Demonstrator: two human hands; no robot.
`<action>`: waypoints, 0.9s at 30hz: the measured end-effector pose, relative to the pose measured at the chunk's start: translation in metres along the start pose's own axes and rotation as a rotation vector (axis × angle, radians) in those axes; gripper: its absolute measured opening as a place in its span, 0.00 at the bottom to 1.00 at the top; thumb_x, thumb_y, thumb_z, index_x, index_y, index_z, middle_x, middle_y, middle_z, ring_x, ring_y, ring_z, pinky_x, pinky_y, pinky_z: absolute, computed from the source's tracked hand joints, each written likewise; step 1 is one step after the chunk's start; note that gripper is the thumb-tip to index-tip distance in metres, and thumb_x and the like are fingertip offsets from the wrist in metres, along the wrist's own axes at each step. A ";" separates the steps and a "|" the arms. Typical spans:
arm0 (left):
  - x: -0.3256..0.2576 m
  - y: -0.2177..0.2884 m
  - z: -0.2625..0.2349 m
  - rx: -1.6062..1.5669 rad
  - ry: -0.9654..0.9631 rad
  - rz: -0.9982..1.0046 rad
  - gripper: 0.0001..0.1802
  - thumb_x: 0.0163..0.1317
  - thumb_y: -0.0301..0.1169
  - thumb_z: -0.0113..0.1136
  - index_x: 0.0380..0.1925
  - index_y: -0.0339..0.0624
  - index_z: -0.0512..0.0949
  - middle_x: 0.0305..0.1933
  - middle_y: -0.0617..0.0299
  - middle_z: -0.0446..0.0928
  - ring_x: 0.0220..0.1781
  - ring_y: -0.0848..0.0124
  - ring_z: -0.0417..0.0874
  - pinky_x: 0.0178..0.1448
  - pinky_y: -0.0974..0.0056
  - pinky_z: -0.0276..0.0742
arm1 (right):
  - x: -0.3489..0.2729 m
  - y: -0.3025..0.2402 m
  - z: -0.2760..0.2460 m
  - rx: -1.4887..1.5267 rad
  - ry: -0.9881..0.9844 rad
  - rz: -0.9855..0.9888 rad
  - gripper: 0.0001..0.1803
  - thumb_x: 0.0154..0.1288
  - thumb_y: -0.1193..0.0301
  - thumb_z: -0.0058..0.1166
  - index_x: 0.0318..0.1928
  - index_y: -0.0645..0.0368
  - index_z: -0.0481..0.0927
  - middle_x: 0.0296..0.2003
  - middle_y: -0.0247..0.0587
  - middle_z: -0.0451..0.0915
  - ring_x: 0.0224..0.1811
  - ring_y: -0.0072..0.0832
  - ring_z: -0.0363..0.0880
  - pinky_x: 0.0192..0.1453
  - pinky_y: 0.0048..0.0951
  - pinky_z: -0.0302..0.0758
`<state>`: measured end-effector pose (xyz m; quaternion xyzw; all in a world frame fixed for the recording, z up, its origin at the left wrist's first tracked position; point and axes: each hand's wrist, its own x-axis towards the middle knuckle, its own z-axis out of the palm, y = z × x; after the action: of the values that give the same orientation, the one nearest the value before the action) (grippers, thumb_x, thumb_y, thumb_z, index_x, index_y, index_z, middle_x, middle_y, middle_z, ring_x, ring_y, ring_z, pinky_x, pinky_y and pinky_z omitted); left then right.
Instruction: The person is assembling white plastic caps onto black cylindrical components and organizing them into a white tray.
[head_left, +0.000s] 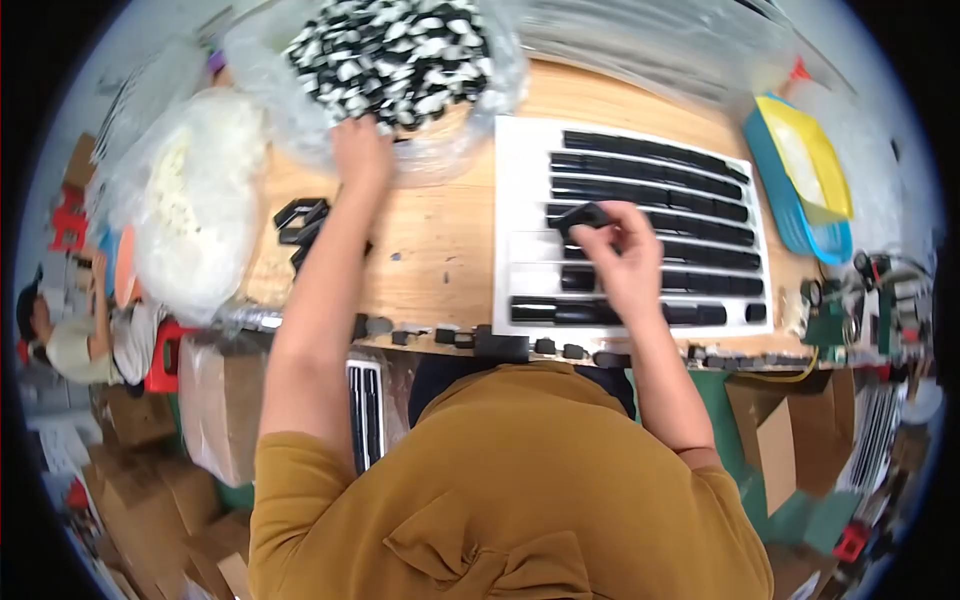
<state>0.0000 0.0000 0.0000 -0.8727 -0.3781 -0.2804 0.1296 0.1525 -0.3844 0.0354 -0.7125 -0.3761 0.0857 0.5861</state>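
My right hand [620, 255] pinches a small black plastic piece [583, 216] over a white tray [520, 180] that holds rows of black pieces [650, 165]. My left hand [360, 150] reaches far forward to a clear plastic bag [390, 60] full of black and white pieces, its fingers at the bag's near edge. Whether that hand grips anything is hidden. A few loose black pieces [300, 222] lie on the wooden table [440, 240] by my left forearm.
A bag of white pieces [195, 200] sits at the left. A blue and yellow bin [800, 175] stands at the right. Small black pieces [500, 345] line the table's near edge. Cardboard boxes [215, 410] stand on the floor; another person [75, 340] sits far left.
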 end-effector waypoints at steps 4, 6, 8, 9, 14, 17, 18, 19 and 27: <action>0.000 0.012 0.018 -0.109 -0.079 0.033 0.10 0.56 0.38 0.68 0.31 0.44 0.86 0.36 0.52 0.81 0.46 0.50 0.78 0.49 0.49 0.75 | -0.043 0.025 -0.105 0.030 0.479 0.186 0.20 0.62 0.75 0.67 0.53 0.57 0.74 0.26 0.25 0.73 0.28 0.13 0.69 0.33 0.17 0.64; 0.001 0.022 0.023 -0.129 -0.072 0.022 0.10 0.56 0.38 0.68 0.32 0.46 0.87 0.37 0.53 0.81 0.45 0.50 0.78 0.49 0.49 0.76 | -0.071 0.059 -0.164 -0.171 0.637 0.198 0.19 0.63 0.74 0.67 0.51 0.57 0.74 0.25 0.25 0.74 0.28 0.13 0.70 0.33 0.17 0.64; 0.005 0.032 0.021 -0.088 -0.096 -0.002 0.09 0.57 0.39 0.66 0.33 0.50 0.87 0.36 0.54 0.82 0.46 0.51 0.78 0.48 0.49 0.76 | -0.103 0.086 -0.204 -0.314 0.751 0.296 0.19 0.62 0.72 0.69 0.49 0.58 0.73 0.23 0.27 0.75 0.27 0.14 0.71 0.32 0.18 0.64; 0.005 0.034 0.022 -0.100 -0.099 0.007 0.09 0.57 0.39 0.66 0.33 0.50 0.87 0.36 0.54 0.82 0.46 0.51 0.78 0.48 0.49 0.76 | -0.112 0.087 -0.212 -0.379 0.785 0.358 0.20 0.61 0.71 0.70 0.48 0.58 0.73 0.23 0.29 0.75 0.25 0.15 0.71 0.30 0.19 0.64; 0.003 0.036 0.023 -0.274 0.021 -0.122 0.09 0.59 0.36 0.63 0.34 0.45 0.85 0.37 0.52 0.83 0.45 0.51 0.79 0.49 0.48 0.75 | -0.115 0.098 -0.215 -0.473 0.803 0.392 0.21 0.59 0.67 0.72 0.46 0.57 0.73 0.23 0.31 0.75 0.26 0.19 0.70 0.31 0.24 0.67; 0.000 0.062 -0.010 -0.454 0.112 -0.171 0.09 0.63 0.33 0.61 0.37 0.38 0.82 0.35 0.53 0.82 0.41 0.60 0.80 0.47 0.54 0.76 | -0.114 0.100 -0.212 -0.484 0.809 0.406 0.21 0.59 0.67 0.72 0.46 0.58 0.73 0.23 0.30 0.75 0.25 0.18 0.69 0.32 0.23 0.68; -0.003 0.064 -0.020 -0.769 0.096 -0.235 0.09 0.64 0.32 0.61 0.38 0.37 0.81 0.34 0.56 0.82 0.40 0.65 0.80 0.45 0.59 0.76 | -0.114 0.100 -0.212 -0.483 0.807 0.406 0.21 0.59 0.67 0.72 0.46 0.58 0.73 0.23 0.30 0.75 0.25 0.18 0.69 0.32 0.23 0.68; -0.009 0.066 -0.027 -1.086 0.076 -0.298 0.08 0.66 0.30 0.61 0.40 0.37 0.79 0.34 0.60 0.81 0.38 0.71 0.80 0.44 0.64 0.76 | -0.115 0.098 -0.214 -0.517 0.759 0.434 0.19 0.60 0.65 0.70 0.45 0.59 0.77 0.24 0.33 0.77 0.26 0.22 0.72 0.34 0.25 0.70; -0.075 0.084 -0.073 -1.397 -0.165 -0.442 0.07 0.69 0.26 0.59 0.45 0.35 0.77 0.41 0.64 0.81 0.40 0.78 0.80 0.44 0.70 0.77 | -0.117 0.108 -0.261 -1.071 0.603 0.374 0.16 0.65 0.56 0.62 0.41 0.54 0.89 0.43 0.50 0.82 0.50 0.48 0.75 0.57 0.44 0.70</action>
<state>-0.0082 -0.1331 0.0139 -0.6734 -0.2869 -0.4089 -0.5450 0.2643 -0.6630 -0.0213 -0.9528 -0.0549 -0.2176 0.2044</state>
